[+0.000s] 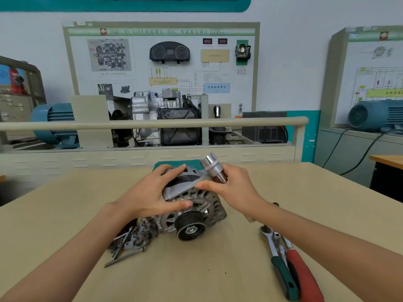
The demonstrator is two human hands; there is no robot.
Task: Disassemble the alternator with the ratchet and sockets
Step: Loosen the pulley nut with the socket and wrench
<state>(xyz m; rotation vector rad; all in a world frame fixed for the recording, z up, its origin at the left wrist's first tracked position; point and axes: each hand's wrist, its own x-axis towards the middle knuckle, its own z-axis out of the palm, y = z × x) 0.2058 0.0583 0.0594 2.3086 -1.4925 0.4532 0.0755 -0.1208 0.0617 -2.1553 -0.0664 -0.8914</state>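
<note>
While the left hand (152, 195) clasps the alternator (192, 205) mid-worktop (218, 269), hiding its near flank, the right hand (231, 188) beside its far edge pinches a socket (212, 167), base hidden.

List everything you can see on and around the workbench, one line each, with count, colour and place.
alternator: one, silver-grey with a black pulley, centre of the table.
socket: one, shiny chrome, held above the alternator's right side.
loose bolts and parts: a pile, count unclear, dark grey, left of the alternator.
ratchet: one, chrome with green handle, right of the alternator.
red-handled tool: one, beside the ratchet.
table: one, beige.
training board: one, white, on the wall behind.
left hand: grips the alternator's top.
right hand: holds the socket.
</note>
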